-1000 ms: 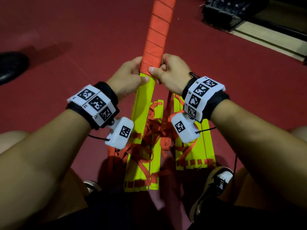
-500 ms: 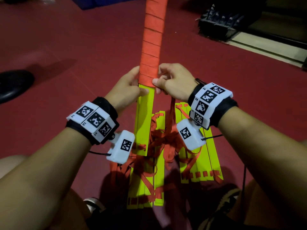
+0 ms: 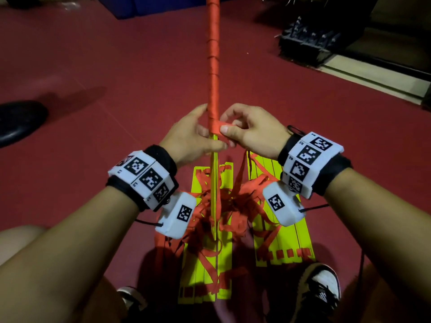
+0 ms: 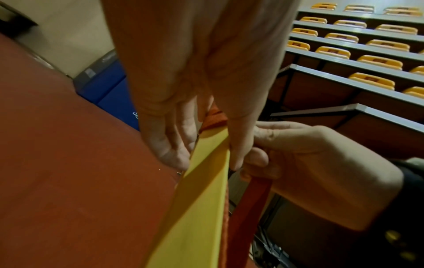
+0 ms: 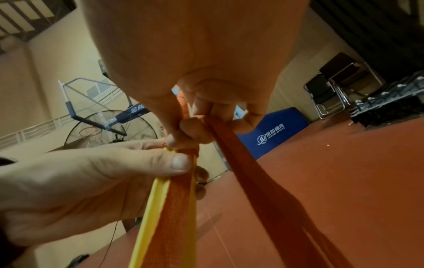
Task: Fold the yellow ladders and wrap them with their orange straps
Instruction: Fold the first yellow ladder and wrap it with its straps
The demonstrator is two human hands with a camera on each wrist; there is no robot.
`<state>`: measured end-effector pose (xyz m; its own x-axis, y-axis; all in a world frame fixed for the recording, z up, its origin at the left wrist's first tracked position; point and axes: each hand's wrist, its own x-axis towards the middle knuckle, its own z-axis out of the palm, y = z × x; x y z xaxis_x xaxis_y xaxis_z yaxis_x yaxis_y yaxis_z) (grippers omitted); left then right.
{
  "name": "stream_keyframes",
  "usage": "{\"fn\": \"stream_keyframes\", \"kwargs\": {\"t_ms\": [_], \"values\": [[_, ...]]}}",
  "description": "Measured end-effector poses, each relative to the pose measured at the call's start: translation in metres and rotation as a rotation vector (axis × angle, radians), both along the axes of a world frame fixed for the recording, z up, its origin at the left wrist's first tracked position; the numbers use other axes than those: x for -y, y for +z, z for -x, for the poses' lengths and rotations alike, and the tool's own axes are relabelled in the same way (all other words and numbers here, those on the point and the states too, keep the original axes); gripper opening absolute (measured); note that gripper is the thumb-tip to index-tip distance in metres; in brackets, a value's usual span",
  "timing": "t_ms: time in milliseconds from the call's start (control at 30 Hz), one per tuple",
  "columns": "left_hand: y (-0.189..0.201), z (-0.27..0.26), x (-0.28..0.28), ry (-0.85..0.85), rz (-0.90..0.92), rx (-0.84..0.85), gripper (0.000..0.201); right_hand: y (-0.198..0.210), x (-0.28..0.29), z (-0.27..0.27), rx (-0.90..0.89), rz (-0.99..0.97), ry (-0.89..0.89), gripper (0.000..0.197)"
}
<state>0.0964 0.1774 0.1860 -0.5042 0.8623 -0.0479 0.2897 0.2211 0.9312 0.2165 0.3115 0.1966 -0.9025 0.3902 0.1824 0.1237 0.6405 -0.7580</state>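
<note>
My left hand (image 3: 194, 138) pinches the bundle (image 3: 215, 173), its far length wrapped. My right hand (image 3: 250, 131) pinches the strap (image 5: 231, 145) at the last turn. Two ladders (image 3: 282, 231) lie unwrapped on the floor (image 3: 116, 66) below.

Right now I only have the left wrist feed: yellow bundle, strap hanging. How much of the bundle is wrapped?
Observer: Head view: the orange strap covers the yellow bundle from the left hand up to the frame's top edge.
Operator: What is the right hand doing?
Observer: The right hand pinches the strap's lowest turn at the bundle, thumb on top.
Operator: Any more to fold?
Observer: Yes. Flat ladders lie on the floor below the wrists, with loose straps tangled over them.
</note>
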Motion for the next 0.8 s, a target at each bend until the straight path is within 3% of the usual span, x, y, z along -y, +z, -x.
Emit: {"fn": "stream_keyframes", "kwargs": {"t_ms": [100, 400, 667, 800], "values": [[0.002, 0.003, -0.001, 0.004, -0.019, 0.071, 0.106, -0.003, -0.003, 0.005, 0.030, -0.031, -0.062, 0.016], [0.010, 0.005, 0.003, -0.077, -0.084, 0.080, 0.065, -0.006, -0.004, 0.008, 0.051, -0.088, -0.020, 0.038], [0.010, 0.006, 0.004, -0.078, -0.170, 0.071, 0.060, -0.009, -0.004, 0.014, 0.027, -0.062, -0.054, 0.024], [0.010, 0.007, 0.003, -0.084, -0.056, -0.083, 0.062, -0.005, 0.000, 0.009, 0.006, -0.129, -0.134, 0.025]]}}
